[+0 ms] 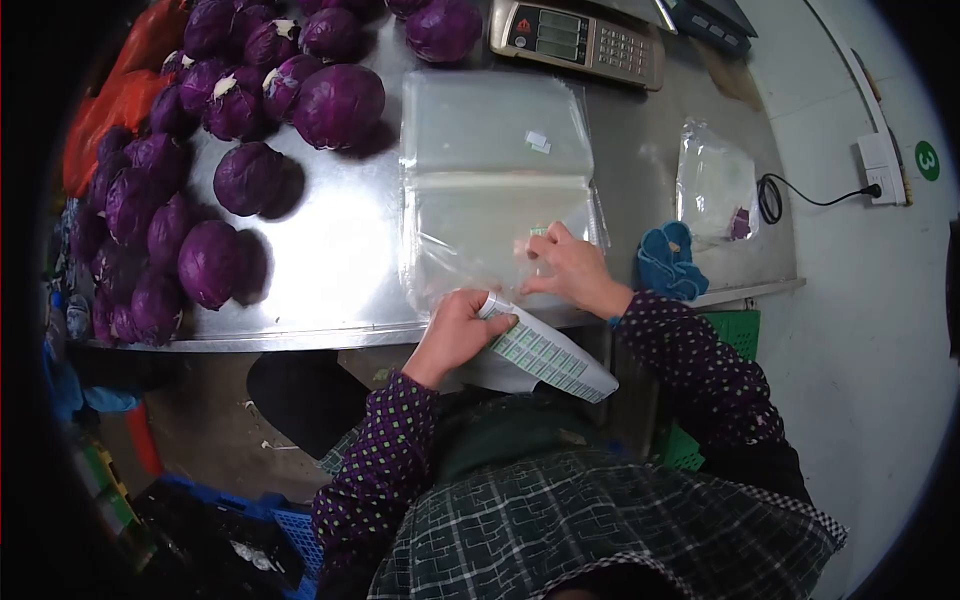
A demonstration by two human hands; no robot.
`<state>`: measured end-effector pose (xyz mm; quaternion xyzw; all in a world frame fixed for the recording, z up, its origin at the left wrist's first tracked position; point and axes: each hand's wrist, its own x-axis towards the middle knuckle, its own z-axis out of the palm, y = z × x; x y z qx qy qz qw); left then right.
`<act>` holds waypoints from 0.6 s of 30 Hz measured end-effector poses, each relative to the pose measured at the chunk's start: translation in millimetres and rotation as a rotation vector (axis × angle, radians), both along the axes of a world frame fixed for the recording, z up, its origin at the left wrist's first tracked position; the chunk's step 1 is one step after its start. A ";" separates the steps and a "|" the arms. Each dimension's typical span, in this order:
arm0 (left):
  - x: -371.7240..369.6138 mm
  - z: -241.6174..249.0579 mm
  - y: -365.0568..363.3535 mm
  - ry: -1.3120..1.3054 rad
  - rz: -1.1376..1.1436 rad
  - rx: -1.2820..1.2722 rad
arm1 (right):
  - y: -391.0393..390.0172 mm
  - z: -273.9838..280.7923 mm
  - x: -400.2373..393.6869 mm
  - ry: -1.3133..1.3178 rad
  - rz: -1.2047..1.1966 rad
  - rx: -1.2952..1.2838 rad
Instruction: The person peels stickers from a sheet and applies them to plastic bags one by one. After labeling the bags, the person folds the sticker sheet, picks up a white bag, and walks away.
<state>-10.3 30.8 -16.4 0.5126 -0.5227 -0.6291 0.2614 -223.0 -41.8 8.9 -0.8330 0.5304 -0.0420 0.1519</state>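
My left hand point(460, 335) is closed on a curved sheet of labels point(550, 352), white with rows of green print. The sheet hangs over the table's front edge, with my thumb on its upper end. My right hand point(575, 268) is over a stack of clear plastic bags point(490, 130), thumb and forefinger apart. At its fingertips is a small green-and-white label point(539, 231), which looks to lie on the top bag. Farther up the stack sits a small white label point(538, 142).
Several purple cabbages point(338, 105) are heaped on the left of the metal table point(340, 250). A weighing scale point(575, 42) stands behind the bags. To the right are a blue cloth point(668, 262), another clear bag point(712, 185) and a black cable point(815, 197) plugged into the wall.
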 end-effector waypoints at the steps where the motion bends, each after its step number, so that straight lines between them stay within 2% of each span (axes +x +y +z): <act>1: -0.8 4.7 -1.3 0.006 0.006 0.003 | 0.4 -6.3 -3.8 -0.101 -0.010 0.108; 3: 1.4 5.8 -2.7 0.006 0.030 0.008 | -9.5 -5.3 -5.1 -0.222 -0.017 0.287; 5: 1.3 -0.7 -4.5 -0.095 -0.045 -0.113 | -15.9 -3.2 -5.4 -0.228 0.008 0.314; 10: 1.0 3.1 -5.8 -0.043 -0.022 -0.045 | -34.3 -2.2 -10.2 -0.310 0.057 0.417; 12: 1.6 -0.4 -5.0 -0.022 -0.036 -0.026 | -42.5 8.7 -11.8 -0.276 0.021 0.614; 15: -0.7 -1.7 -4.1 -0.070 -0.003 -0.147 | -45.5 22.3 -10.2 -0.337 -0.059 0.670; 17: -0.1 4.8 -6.5 -0.035 -0.017 0.185 | -43.8 20.4 -10.6 -0.321 -0.069 0.673; 18: -0.9 4.3 -5.8 -0.036 -0.018 0.186 | -42.7 19.0 -9.9 -0.304 -0.075 0.677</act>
